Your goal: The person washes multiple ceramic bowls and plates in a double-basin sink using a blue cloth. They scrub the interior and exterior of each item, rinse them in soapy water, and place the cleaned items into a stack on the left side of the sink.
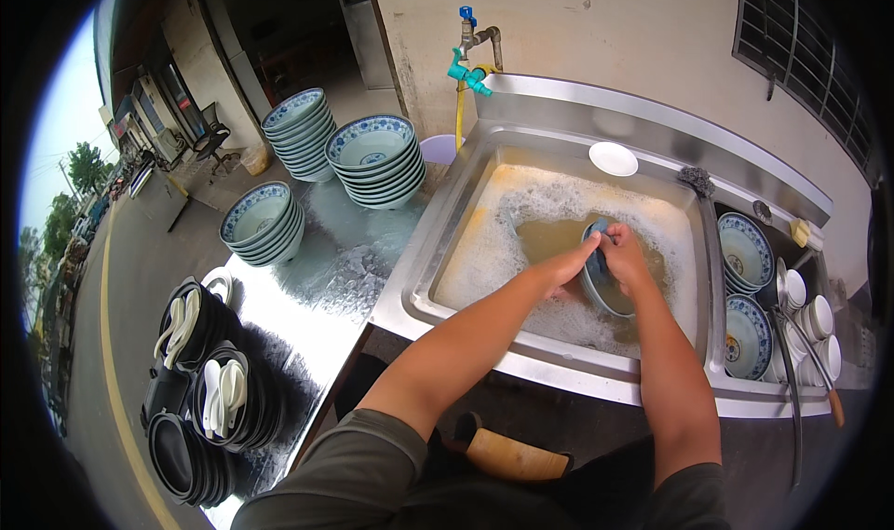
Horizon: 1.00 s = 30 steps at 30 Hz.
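Observation:
Both my hands are over the left basin of a stainless steel sink [412, 299], which holds cloudy, foamy water. My left hand [569, 268] grips the near left side of a ceramic bowl [596, 296], tilted and partly in the water. My right hand [620, 247] presses a blue-grey cloth [598, 250] against the bowl's rim; its fingers are bent around the cloth. The bowl's far side is hidden by the hands and cloth. A small white dish [613, 159] lies on the sink's back ledge, with a dark scouring pad [696, 181] to its right.
Stacks of blue-patterned bowls [380, 163] stand on the metal table at left, near black bowls [174, 456] and white spoons [223, 397]. The right basin holds patterned bowls [747, 334], white cups [817, 317] and long-handled ladles [789, 383]. A teal tap [471, 76] rises behind the sink.

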Tool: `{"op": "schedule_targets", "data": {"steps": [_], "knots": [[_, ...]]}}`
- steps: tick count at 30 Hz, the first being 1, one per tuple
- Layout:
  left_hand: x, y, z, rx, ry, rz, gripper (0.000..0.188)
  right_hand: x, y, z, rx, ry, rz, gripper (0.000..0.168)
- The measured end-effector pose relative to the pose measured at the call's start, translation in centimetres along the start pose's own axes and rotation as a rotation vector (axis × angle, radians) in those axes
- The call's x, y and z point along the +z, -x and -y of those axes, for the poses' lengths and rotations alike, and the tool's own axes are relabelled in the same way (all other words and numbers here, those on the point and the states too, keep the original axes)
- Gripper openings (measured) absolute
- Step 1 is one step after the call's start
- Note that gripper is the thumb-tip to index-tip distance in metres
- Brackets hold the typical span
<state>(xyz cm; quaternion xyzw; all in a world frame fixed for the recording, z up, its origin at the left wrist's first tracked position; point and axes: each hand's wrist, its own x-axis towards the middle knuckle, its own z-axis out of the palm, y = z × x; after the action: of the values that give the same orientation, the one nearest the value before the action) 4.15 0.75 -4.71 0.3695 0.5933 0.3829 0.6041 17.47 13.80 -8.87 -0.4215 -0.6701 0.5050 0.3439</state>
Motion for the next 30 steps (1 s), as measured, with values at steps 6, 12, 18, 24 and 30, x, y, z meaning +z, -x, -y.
{"op": "schedule_targets", "data": {"steps": [6, 12, 18, 24, 30], "knots": [[-0.7, 0.0, -0.5, 0.112, 0.169, -0.181, 0.072, -0.1, 3.3, 4.0, 0.030, -0.245, 0.617, 0.052], [-1.5, -0.3, -0.2, 0.391, -0.280, -0.392, 0.078, -1.7, 2.5, 1.8, -0.147, 0.752, 0.271, 0.054], [-0.4, 1.4, -2.1, 0.060, -0.051, -0.059, 0.082, -1.0, 2.3, 3.4, -0.112, 0.505, -0.198, 0.043], [-0.8, 0.6, -1.1, 0.079, 0.099, -0.080, 0.081, 1.2, 4.4, 5.9, -0.063, -0.104, 0.236, 0.048], [0.2, 0.9, -1.4, 0.298, -0.119, -0.435, 0.074, -1.5, 2.7, 3.5, -0.133, 0.730, 0.444, 0.050]]}}
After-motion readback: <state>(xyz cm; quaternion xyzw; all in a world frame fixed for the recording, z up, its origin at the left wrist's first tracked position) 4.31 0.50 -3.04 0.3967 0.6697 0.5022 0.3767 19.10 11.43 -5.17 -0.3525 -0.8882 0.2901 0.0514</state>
